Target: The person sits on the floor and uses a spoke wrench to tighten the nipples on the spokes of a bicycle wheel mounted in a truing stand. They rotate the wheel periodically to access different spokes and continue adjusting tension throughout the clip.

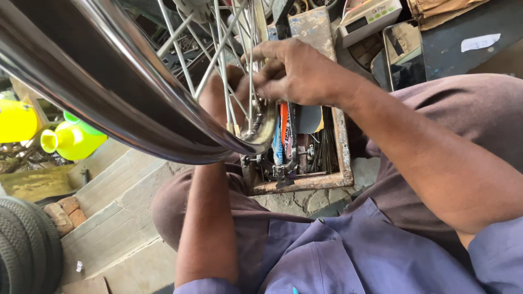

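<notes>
large chrome spoked wheel rim [109, 103], held over lap; rusty metal toolbox [327, 179] beneath; right hand [299, 73] pinching thin steel spokes [223, 81], left hand [218, 92] behind them, grip unclear; best steadied, adjusted evenly

Cycle repair workshop, floor-level work spot.
Evidence: chromed spoked wheel rim [136, 117]; rusty open toolbox [305, 179] crammed with tools; stacked black tyres [24, 245]; yellow plastic jug [73, 140]; loose bricks [65, 212]; cracked concrete floor [117, 212].
</notes>
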`<state>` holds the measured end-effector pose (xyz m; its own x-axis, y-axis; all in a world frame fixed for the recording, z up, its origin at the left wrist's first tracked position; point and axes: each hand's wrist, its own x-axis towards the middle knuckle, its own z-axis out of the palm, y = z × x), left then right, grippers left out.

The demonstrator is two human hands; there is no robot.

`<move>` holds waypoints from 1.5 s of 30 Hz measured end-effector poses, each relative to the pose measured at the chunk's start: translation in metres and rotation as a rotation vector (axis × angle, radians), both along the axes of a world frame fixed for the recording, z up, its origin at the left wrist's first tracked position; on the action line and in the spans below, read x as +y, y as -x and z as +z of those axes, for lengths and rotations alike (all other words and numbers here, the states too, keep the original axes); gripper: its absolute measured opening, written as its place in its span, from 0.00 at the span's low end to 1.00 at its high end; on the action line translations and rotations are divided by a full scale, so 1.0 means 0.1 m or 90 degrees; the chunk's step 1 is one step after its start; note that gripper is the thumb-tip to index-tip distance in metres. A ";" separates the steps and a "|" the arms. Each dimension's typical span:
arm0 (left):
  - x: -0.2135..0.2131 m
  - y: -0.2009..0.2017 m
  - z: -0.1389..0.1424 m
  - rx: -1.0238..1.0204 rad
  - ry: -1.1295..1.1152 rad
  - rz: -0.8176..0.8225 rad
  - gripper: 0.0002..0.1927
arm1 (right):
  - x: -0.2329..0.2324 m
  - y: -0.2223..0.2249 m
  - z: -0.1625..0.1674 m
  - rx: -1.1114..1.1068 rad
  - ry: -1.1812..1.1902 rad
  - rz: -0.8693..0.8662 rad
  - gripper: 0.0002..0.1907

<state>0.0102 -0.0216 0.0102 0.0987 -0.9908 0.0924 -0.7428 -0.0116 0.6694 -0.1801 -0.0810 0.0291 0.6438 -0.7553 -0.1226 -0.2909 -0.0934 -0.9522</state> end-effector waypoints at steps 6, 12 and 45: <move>0.12 -0.07 -0.14 0.089 0.063 0.026 0.32 | 0.01 -0.01 -0.10 -0.002 0.194 -0.206 0.14; 0.13 0.00 -0.18 0.155 0.112 0.021 0.28 | 0.02 -0.02 -0.32 0.053 0.097 -0.174 0.12; 0.17 0.07 -0.15 0.258 0.120 0.049 0.24 | -0.03 -0.11 -0.23 0.016 -0.075 -0.118 0.13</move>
